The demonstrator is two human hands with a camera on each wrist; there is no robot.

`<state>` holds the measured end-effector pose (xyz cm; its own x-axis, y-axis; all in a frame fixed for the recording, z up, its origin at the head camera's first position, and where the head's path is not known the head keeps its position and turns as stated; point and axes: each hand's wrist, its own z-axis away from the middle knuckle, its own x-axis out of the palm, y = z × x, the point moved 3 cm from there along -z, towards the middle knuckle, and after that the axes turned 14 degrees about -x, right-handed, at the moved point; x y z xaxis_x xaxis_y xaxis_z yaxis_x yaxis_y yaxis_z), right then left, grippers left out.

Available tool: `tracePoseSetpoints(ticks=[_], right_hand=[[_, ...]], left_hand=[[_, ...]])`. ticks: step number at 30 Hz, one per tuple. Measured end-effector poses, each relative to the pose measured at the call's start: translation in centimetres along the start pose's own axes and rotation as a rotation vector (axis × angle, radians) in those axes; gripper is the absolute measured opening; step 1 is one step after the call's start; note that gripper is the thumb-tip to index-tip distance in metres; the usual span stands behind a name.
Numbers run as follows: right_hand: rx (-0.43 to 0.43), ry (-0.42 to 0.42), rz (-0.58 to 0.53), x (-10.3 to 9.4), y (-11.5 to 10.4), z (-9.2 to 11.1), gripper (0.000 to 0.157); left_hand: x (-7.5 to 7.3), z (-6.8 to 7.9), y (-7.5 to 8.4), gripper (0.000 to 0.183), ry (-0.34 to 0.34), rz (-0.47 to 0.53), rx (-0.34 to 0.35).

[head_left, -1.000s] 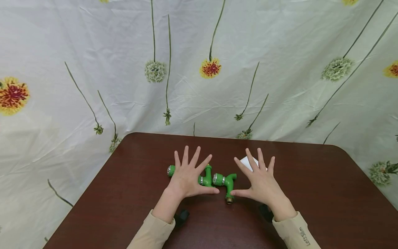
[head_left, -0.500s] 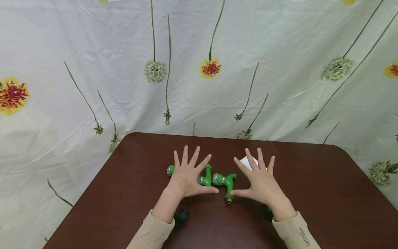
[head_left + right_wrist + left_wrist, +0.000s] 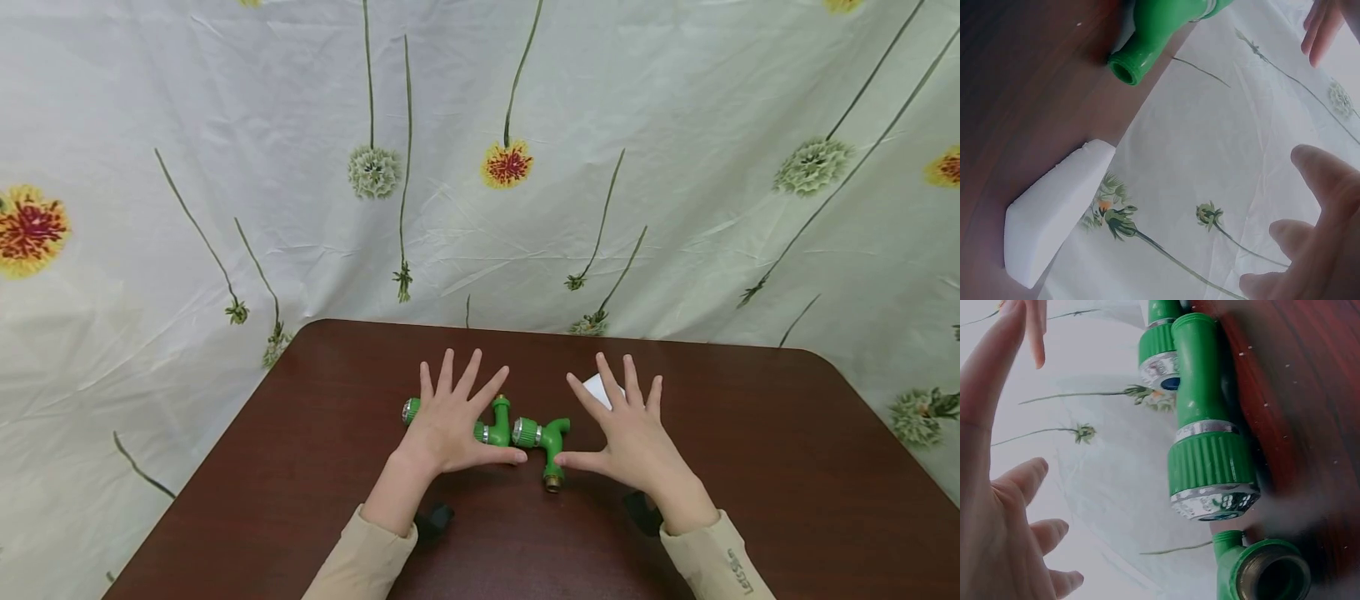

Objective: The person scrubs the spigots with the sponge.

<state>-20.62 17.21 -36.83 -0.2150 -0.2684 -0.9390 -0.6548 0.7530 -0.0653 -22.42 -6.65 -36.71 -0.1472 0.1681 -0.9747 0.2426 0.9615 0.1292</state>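
Observation:
Both hands are held over the table, fingers spread and holding nothing. In the head view, my left hand (image 3: 444, 425) overlaps two green taps: one shows only its ribbed knob (image 3: 410, 410), while the other green tap (image 3: 500, 423) shows past the thumb. Between the thumbs lies another green tap (image 3: 555, 442), its brass threaded end toward me. My right hand (image 3: 633, 437) has its thumb overlapping that tap's stem in this view. A white block (image 3: 600, 390) lies beyond the right fingers, partly covered by them. The left wrist view shows a silver-ringed tap knob (image 3: 1213, 465) close up.
The dark reddish-brown table (image 3: 750, 433) has rounded far corners. Behind it hangs a white cloth (image 3: 300, 100) printed with flowers. Black straps (image 3: 435, 523) show below the wrists, beside the beige sleeves (image 3: 363, 554).
Both hands keep their spread pose over the taps. The left wrist has drifted slightly left, and the right fingers have shifted a little, uncovering the white block differently. The taps have not moved.

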Motion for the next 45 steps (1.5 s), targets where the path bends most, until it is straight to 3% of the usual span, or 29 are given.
tracePoseSetpoints(ticks=[6, 14, 22, 29, 34, 39, 40, 45], right_hand=[[0.053, 0.030, -0.096, -0.5, 0.3, 0.0, 0.098], [0.146, 0.124, -0.302, -1.2, 0.8, 0.0, 0.087], [0.281, 0.294, -0.506, -1.9, 1.7, 0.2, 0.075], [0.384, 0.446, -0.674, -1.8, 3.1, 0.5, 0.061], [0.505, 0.496, -0.803, -1.4, 4.2, 0.8, 0.057], [0.613, 0.507, -0.872, -0.8, 5.1, 1.2, 0.056], [0.628, 0.508, -0.882, -0.7, 5.2, 1.3, 0.056], [0.689, 0.503, -0.907, 0.0, 5.9, 1.6, 0.056]], left_hand=[[-0.5, -0.1, -0.3, 0.109, -0.022, 0.208, 0.021], [-1.0, -0.3, -0.1, 0.108, -0.018, 0.408, 0.034], [-0.9, -0.4, 0.0, 0.075, -0.043, 0.803, 0.033], [0.0, -0.7, 0.2, 0.057, -0.113, 1.087, -0.049], [0.6, -0.8, 0.1, 0.047, -0.198, 1.155, -0.140], [2.0, -0.9, 0.1, 0.044, -0.262, 1.137, -0.208], [2.7, -1.0, 0.0, 0.044, -0.262, 1.126, -0.214], [3.6, -0.8, 0.8, 0.045, -0.239, 1.047, -0.240]])
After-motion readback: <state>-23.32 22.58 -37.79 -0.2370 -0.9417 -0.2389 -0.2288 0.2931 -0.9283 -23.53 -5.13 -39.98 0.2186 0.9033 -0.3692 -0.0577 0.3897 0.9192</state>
